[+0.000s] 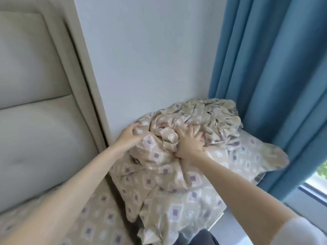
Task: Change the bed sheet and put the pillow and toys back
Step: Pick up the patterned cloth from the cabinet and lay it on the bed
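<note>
Left grip [129,137] clutches sheet [177,183] — right grip [191,144] presses; heaped.

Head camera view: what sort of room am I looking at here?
Most likely a bedroom: a padded headboard stands at left, a crumpled patterned bed sheet is heaped beside it, and blue curtains hang by a window.

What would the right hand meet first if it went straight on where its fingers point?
The right hand presses the crumpled beige patterned bed sheet; more of that heap likely comes first.
</note>
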Available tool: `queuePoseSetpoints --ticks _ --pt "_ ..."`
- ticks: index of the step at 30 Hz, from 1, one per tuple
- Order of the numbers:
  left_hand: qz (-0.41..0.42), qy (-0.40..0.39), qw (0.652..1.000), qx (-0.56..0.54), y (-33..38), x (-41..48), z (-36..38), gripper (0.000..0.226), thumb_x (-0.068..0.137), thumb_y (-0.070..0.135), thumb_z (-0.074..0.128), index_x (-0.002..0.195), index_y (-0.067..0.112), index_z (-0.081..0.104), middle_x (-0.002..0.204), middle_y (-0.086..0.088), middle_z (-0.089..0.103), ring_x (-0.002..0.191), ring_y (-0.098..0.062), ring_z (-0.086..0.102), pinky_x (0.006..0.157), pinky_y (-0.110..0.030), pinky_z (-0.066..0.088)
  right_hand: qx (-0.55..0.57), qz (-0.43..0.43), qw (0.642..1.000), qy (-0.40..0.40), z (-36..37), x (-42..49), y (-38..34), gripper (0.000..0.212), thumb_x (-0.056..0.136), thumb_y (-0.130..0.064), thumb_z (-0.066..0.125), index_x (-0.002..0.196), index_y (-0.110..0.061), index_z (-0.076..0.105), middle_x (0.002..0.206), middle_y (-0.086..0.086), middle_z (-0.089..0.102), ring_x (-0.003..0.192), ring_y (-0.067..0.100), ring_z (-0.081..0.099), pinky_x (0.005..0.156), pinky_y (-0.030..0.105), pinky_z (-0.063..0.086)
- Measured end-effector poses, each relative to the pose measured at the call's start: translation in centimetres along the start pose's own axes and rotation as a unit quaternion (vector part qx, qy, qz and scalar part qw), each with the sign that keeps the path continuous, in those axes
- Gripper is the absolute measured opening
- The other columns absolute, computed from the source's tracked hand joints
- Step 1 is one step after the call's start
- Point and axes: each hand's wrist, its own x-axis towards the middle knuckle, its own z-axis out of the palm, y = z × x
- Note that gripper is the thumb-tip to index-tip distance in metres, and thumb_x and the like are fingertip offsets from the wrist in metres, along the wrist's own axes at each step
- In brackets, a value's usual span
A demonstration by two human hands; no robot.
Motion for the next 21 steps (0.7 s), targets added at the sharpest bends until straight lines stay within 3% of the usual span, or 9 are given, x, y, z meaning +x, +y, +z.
queuePoseSetpoints --ticks 4,6,8,11,13,15,18,21 --pt "0.035 -0.078 0.993 0.081 0.9 0.2 0.0 0.083 0.078 0.003 0.066 0.148 0.027 0.028 0.154 -0.001 0.022 0.139 -0.015 0.026 0.104 -0.024 0.03 0.016 -0.062 0.991 0.115 0.1 1.7 1.2 0.05 0.084 -0.014 0.056 0.129 -0.027 0.039 0.122 0.012 0.052 0.109 0.038 0.05 0.073 0.04 0.043" --pt "0.056 -0.096 0.987 0.115 1.6 0.6 0.5 0.093 0.077 0.013 0.074 0.15 0.033 0.021 0.158 -0.002 0.01 0.145 -0.014 0.011 0.113 -0.028 0.022 0.012 -0.098 0.981 0.168 -0.6 2.9 2.0 0.038 0.082 -0.012 0.054 0.119 -0.022 0.047 0.094 0.008 0.061 0.092 0.035 0.061 0.058 0.032 0.035" --pt "0.089 -0.089 0.986 0.113 2.7 1.6 1.5 0.102 0.072 0.03 0.081 0.15 0.037 0.016 0.158 0.0 0.007 0.146 -0.013 0.007 0.118 -0.037 0.018 0.011 -0.115 0.972 0.205 -1.8 4.2 2.5 0.029 0.079 -0.014 0.053 0.108 -0.021 0.049 0.074 0.003 0.054 0.079 0.034 0.062 0.048 0.03 0.023" --pt "0.138 -0.069 0.985 0.079 4.8 4.1 3.2 0.115 0.059 0.045 0.086 0.147 0.045 0.013 0.144 0.007 0.024 0.133 -0.009 0.034 0.112 -0.035 0.031 0.035 -0.137 0.961 0.236 -3.9 6.8 3.2 0.021 0.073 -0.019 0.055 0.093 -0.021 0.049 0.08 0.007 0.059 0.074 0.035 0.059 0.049 0.03 0.021" --pt "0.136 -0.086 0.986 0.044 6.2 6.5 3.7 0.121 0.051 0.051 0.088 0.146 0.049 0.013 0.135 0.014 0.034 0.117 -0.001 0.044 0.097 -0.02 0.038 0.057 -0.149 0.957 0.241 -5.6 8.8 3.7 0.019 0.069 -0.021 0.056 0.086 -0.022 0.047 0.082 0.008 0.063 0.077 0.036 0.06 0.052 0.03 0.027" --pt "0.105 -0.136 0.985 0.018 7.7 8.6 3.5 0.133 0.037 0.063 0.086 0.146 0.05 0.012 0.135 0.023 0.037 0.113 0.007 0.044 0.083 -0.008 0.035 0.069 -0.154 0.961 0.219 -7.5 10.6 4.1 0.019 0.066 -0.024 0.056 0.081 -0.024 0.045 0.087 0.007 0.064 0.083 0.035 0.06 0.059 0.031 0.033" --pt "0.062 -0.216 0.972 0.074 10.8 10.6 1.8 0.152 0.024 0.075 0.081 0.15 0.041 0.002 0.153 0.024 0.018 0.129 0.006 0.03 0.098 -0.015 0.03 0.078 -0.151 0.973 0.159 -11.1 12.4 4.0 0.016 0.066 -0.025 0.056 0.079 -0.026 0.047 0.086 0.004 0.064 0.084 0.032 0.059 0.061 0.031 0.035" --pt "0.034 -0.266 0.958 0.106 13.5 10.6 0.4 0.156 0.028 0.072 0.082 0.151 0.034 -0.006 0.154 0.025 0.01 0.132 0.006 0.023 0.108 -0.019 0.024 0.074 -0.148 0.981 0.104 -14.3 12.7 3.7 0.014 0.068 -0.023 0.055 0.079 -0.026 0.047 0.078 -0.001 0.058 0.081 0.031 0.058 0.059 0.03 0.036"
